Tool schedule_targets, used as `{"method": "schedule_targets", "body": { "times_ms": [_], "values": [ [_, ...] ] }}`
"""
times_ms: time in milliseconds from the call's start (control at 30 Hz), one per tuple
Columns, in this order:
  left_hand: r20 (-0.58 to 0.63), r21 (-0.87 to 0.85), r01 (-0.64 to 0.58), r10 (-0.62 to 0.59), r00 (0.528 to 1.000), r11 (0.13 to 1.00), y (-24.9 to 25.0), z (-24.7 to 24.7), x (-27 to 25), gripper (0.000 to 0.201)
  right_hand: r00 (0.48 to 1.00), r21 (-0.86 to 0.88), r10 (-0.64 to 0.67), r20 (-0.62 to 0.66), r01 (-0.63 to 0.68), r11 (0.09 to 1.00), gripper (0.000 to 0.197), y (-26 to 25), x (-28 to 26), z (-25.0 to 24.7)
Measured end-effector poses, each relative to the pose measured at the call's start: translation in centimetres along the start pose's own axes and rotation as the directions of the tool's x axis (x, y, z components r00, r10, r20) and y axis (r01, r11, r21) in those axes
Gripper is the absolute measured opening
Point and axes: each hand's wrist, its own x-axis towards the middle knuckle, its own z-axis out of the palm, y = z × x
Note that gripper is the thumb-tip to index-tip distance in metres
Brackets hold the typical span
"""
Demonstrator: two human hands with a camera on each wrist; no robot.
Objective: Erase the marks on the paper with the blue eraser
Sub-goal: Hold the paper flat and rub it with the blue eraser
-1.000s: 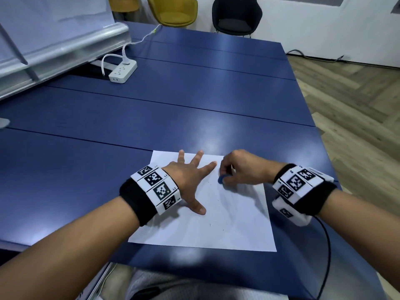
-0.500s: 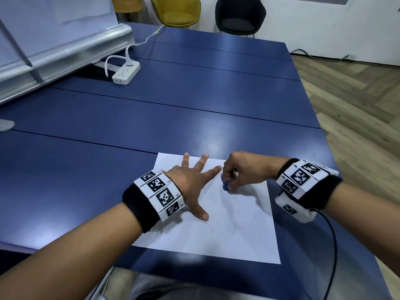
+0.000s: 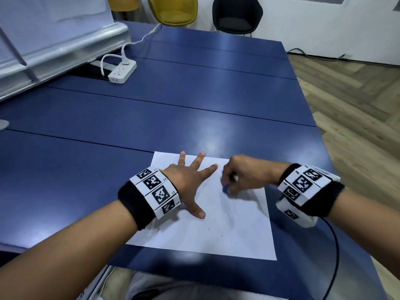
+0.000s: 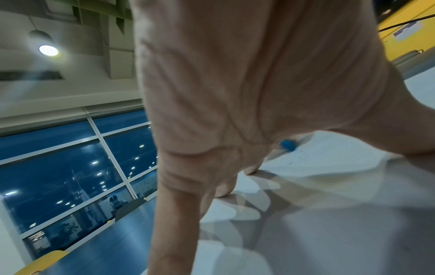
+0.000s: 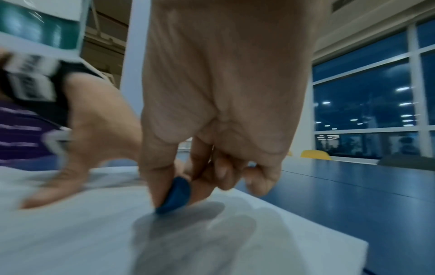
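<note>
A white sheet of paper (image 3: 227, 230) lies on the blue table near its front edge, with faint pencil traces and small dark specks on it. My left hand (image 3: 190, 180) lies flat on the sheet's left part, fingers spread and straight. My right hand (image 3: 242, 176) pinches a small blue eraser (image 3: 225, 189) between thumb and fingers, its tip pressed on the paper just right of my left forefinger. The right wrist view shows the eraser (image 5: 175, 195) tilted, touching the sheet (image 5: 70, 241). In the left wrist view the eraser (image 4: 287, 145) peeks out past my left palm.
The blue table (image 3: 173, 118) stretches far ahead. A white power strip (image 3: 122, 73) with its cable sits at the back left beside a whiteboard rail (image 3: 65, 53). Yellow and black chairs stand behind the table. A black cable (image 3: 334, 245) hangs from my right wrist.
My right hand has slid the eraser a little toward me and down the sheet. My left hand has stayed flat on the paper.
</note>
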Motion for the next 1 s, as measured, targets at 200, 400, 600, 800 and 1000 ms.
{"method": "schedule_targets", "body": {
  "times_ms": [200, 400, 600, 800, 1000],
  "values": [
    [0.008, -0.001, -0.005, 0.005, 1.000, 1.000, 0.0, -0.2, -0.1, 0.136, 0.986, 0.010, 0.046, -0.160, -0.045, 0.999, 0.001, 0.8, 0.2, -0.7],
    [0.008, 0.011, 0.000, -0.001, 1.000, 1.000, 0.1, -0.2, -0.3, 0.135, 1.000, 0.008, 0.009, -0.006, -0.009, 1.000, 0.003, -0.3, -1.0, 0.9],
    [0.014, 0.014, 0.009, -0.009, 1.000, 1.000, 0.2, -0.3, -0.3, 0.135, 0.991, 0.028, -0.028, 0.130, 0.025, 0.999, 0.007, -1.2, -1.9, 2.0],
    [0.010, 0.027, 0.010, -0.010, 1.000, 1.000, 0.3, -0.3, -0.2, 0.135, 0.996, 0.037, -0.021, 0.085, 0.018, 0.999, 0.004, -1.2, -2.3, 2.0],
    [0.012, 0.028, 0.008, -0.008, 1.000, 1.000, 0.2, -0.2, -0.1, 0.135, 1.000, 0.055, -0.017, -0.026, 0.019, 0.998, 0.003, -1.3, -2.1, 2.0]
  ]
}}
